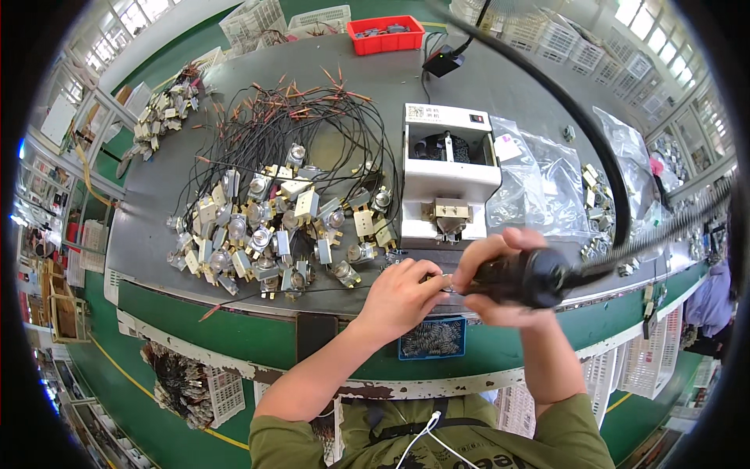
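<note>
My right hand is wrapped around a black electric screwdriver, slightly blurred, its cable running off to the right. The screwdriver's tip points left toward my left hand. With bent fingers, my left hand pinches a small part at the table's front edge; the fingers mostly cover it. A black wire with an orange end runs left from that hand. Just beyond my hands stands a white screw feeder. To its left lies a heap of small white and metal components with black wires.
A blue tray of small metal pieces sits below my hands, beside a dark flat rectangle. Clear plastic bags and more components lie right. A red bin stands at the back. A thick black tube arches over the right side.
</note>
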`<state>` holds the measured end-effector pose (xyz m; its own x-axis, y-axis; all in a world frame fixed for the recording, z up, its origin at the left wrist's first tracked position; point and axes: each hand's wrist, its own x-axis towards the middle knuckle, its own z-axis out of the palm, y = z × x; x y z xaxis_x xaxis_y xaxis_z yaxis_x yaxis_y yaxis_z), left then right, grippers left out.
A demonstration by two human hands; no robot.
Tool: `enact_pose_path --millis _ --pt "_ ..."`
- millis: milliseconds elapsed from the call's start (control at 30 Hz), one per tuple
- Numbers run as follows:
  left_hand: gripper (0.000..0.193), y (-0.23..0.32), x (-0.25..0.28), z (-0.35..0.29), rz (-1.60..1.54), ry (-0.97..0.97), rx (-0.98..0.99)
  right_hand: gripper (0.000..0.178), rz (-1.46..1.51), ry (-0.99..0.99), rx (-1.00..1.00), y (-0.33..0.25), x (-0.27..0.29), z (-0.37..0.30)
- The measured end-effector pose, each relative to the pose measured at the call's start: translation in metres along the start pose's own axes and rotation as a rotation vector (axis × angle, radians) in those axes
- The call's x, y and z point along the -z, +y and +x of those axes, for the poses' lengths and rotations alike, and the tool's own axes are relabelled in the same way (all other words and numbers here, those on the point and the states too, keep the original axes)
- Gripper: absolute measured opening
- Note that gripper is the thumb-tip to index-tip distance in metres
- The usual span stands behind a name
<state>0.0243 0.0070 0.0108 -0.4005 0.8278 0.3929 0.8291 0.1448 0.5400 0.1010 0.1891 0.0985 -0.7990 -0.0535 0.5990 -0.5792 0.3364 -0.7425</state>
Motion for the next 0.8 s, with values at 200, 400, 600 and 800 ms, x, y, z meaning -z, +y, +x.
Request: enact_pose_path --millis 200,400,600,800 --pt "0.027 0.001 -0.001 0.001 -0.009 -0.012 0.005 0.100 0.216 0.041 -0.093 0.006 -0.006 0.002" --pt "0.030 -0.003 -0.005 0.001 -0.053 -0.010 -0.020 0.089 0.253 0.205 -0.022 0.006 -0.010 -0.007" --pt "0.032 0.002 0.000 0.000 -0.008 -0.024 -0.033 0.097 0.183 -0.033 0.054 0.008 0.007 0.001" --pt "0.033 0.009 0.001 -0.001 0.091 -0.033 -0.026 0.097 0.249 -0.018 0.042 0.001 0.002 0.002"
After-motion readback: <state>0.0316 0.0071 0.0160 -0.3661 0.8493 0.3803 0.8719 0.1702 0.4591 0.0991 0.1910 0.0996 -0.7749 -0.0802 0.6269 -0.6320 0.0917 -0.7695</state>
